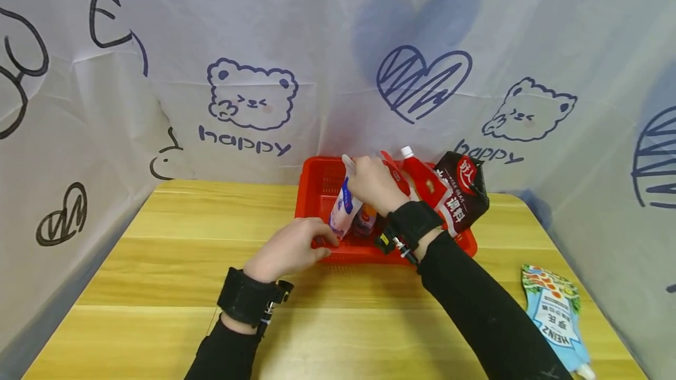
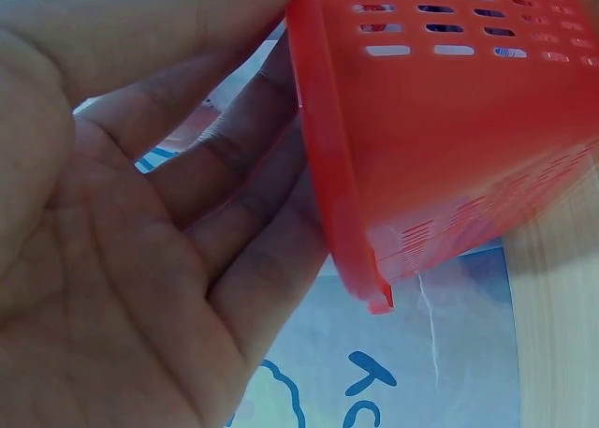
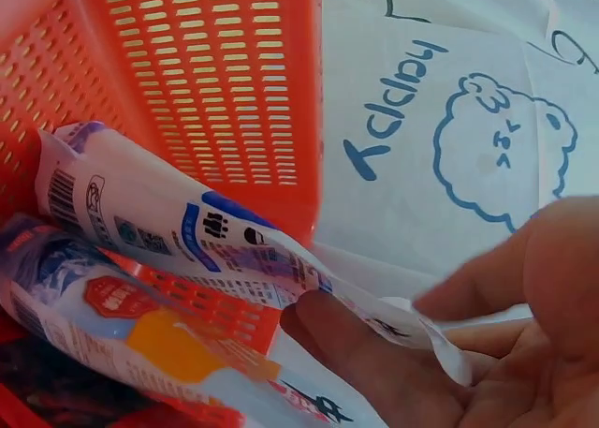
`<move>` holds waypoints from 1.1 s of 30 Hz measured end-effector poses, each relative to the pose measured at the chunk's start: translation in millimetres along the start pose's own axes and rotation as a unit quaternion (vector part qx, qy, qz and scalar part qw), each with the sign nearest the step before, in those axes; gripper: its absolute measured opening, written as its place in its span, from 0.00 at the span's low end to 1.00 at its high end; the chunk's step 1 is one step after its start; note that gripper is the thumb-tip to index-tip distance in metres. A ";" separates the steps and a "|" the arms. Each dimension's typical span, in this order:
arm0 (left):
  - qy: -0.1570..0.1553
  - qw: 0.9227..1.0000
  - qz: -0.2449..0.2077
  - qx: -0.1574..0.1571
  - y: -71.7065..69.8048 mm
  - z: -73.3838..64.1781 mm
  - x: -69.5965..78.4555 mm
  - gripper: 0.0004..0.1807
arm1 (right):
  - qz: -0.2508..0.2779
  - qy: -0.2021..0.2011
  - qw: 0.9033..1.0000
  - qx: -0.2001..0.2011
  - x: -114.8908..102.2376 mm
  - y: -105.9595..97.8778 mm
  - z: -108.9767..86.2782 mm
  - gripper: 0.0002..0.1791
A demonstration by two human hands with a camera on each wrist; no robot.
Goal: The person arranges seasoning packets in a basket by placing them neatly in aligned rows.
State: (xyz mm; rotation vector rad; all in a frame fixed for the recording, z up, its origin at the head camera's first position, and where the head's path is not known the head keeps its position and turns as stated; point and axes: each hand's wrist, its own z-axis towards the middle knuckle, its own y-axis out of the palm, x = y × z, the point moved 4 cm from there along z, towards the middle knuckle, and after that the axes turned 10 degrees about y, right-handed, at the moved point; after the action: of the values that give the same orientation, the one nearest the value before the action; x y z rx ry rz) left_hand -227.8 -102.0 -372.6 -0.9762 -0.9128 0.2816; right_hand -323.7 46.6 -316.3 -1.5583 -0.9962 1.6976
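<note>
A red plastic basket (image 1: 327, 166) stands at the back of the table, holding several food packets. My left hand (image 1: 290, 249) grips its front rim near the left corner, thumb outside and the other fingers over the edge. My right hand (image 1: 376, 183) reaches over the basket and holds the top end of a white-and-blue packet (image 3: 178, 203), which leans upright inside at the left. In the right wrist view the thumb tip is right at the packet's edge, with the fingers on its other side. Close by is a clear packet with an orange print (image 3: 168, 344).
In the basket's right part are a red pouch with a white cap (image 1: 425, 183) and a dark seasoning bag (image 1: 467, 186) sticking out over the rim. A light-blue Heinz pouch (image 1: 554, 315) lies on the wooden table (image 1: 158, 286) at the right. White cloth with drawings hangs behind.
</note>
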 end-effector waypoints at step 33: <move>0.006 1.000 0.008 -0.007 2.2 2.2 -0.2 0.06 | 0.019 0.013 0.956 0.293 176.6 -114.5 -144.5 0.32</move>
State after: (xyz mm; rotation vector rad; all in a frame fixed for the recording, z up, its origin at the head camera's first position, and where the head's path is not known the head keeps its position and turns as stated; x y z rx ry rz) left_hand -229.2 -99.6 -373.9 -0.9971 -0.8960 0.2834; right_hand -205.1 272.6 -314.3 -1.2015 -0.3863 1.7777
